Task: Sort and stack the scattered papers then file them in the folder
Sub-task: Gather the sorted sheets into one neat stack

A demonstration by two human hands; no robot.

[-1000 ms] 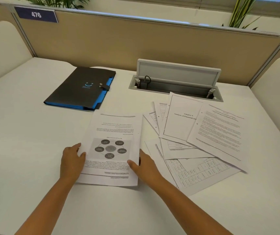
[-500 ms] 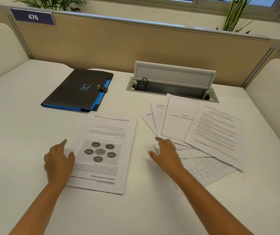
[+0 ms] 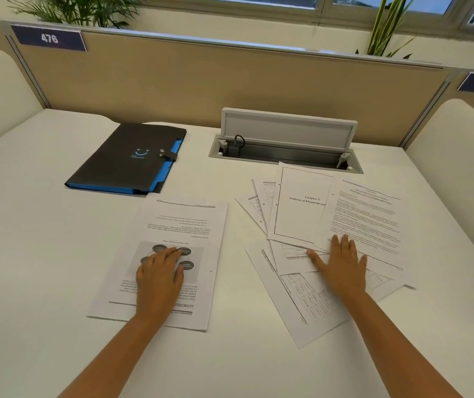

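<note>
The left hand [image 3: 159, 278] lies flat, fingers together and relaxed, gripping nothing, pressing on the diagram of a thin, squared-up stack of printed sheets [image 3: 169, 254]. The right hand [image 3: 340, 267] is spread open, palm down, on a loose fan of scattered papers [image 3: 310, 214], smooth white rectangles with text and tables overlapping at angles. Beyond the stack, a closed dark matte folder [image 3: 128, 158] with blue edges and a snap strap lies flat on the smooth white desk [image 3: 29, 225]. A metal cable tray [image 3: 284, 139] stands open behind the papers.
</note>
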